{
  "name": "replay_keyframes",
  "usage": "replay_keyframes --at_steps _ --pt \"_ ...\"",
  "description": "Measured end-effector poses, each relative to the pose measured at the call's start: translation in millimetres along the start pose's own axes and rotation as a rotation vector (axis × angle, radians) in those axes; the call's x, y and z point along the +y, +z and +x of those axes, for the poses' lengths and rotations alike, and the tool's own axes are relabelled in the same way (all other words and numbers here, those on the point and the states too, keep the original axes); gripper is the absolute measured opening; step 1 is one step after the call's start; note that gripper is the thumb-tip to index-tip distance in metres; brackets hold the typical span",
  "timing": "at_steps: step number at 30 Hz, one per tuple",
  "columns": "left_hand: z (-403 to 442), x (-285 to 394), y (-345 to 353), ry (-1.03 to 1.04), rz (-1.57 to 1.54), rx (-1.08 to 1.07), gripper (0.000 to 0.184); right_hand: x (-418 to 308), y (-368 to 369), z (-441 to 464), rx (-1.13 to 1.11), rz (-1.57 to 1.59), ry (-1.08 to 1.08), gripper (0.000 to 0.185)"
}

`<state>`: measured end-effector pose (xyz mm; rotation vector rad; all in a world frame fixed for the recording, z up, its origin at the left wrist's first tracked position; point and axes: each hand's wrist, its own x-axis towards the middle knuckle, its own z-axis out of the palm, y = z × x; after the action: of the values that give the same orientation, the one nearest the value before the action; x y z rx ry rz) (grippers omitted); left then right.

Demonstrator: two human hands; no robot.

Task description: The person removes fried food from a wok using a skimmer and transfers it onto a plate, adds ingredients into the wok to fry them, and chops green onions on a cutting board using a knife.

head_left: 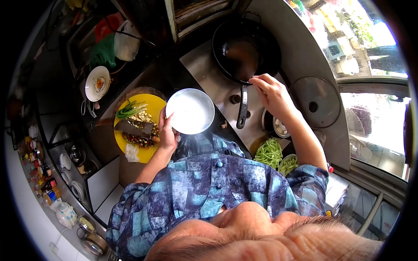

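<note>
My left hand grips the edge of a white bowl, which is tipped so its pale inside faces me. Over the near rim of a black wok, my right hand has its fingertips pinched together; what they hold, if anything, is too small to make out. A brownish patch shows at the wok's bottom, and its handle points toward me. To the left of the bowl lies a yellow cutting board bearing a cleaver, green onions and chopped ingredients.
A glass lid leans by the window at right. Sliced green vegetables sit below the stove, with a second bowl of them alongside. A patterned white bowl and plastic bags are at upper left.
</note>
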<state>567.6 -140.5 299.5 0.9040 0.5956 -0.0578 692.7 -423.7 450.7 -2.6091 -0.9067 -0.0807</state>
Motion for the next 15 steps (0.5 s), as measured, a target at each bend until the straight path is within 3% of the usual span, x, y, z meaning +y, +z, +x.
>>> replay_keyframes --at_steps 7,11,15 --pt "-1.8 -1.5 -0.3 0.014 0.02 -0.023 0.046 53.2 23.4 -7.5 0.29 -0.097 0.047 0.019" --pt "0.0 -5.3 -4.0 0.013 0.029 -0.024 0.048 66.0 27.1 -19.6 0.148 -0.114 0.006 0.023" --pt "1.1 -4.5 -3.5 0.015 0.034 -0.01 0.05 8.5 -31.9 -37.7 -0.01 -0.075 0.006 0.027"
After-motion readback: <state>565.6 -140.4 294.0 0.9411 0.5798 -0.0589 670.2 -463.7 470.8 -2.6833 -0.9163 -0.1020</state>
